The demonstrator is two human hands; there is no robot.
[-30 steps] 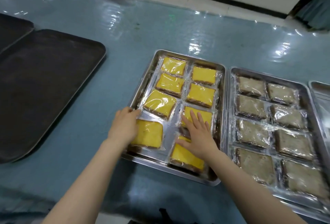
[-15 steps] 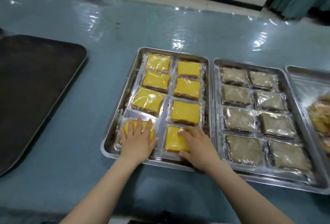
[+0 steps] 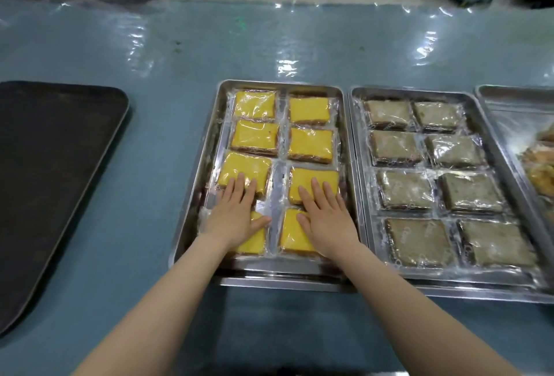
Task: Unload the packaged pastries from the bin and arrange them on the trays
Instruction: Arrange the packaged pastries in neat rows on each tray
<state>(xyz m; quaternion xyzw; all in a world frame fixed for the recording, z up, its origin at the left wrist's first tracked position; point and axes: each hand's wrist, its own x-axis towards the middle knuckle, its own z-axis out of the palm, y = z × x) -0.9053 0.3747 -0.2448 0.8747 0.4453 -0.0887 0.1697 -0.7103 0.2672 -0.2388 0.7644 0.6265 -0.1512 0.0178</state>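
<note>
Head view: yellow pastries (image 3: 295, 233) under fingers (image 3: 316, 189).

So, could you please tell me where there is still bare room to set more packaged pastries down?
The dark tray on the left is bare. The yellow pastry tray, under the left hand and right hand, and the brown pastry tray are crowded.
</note>
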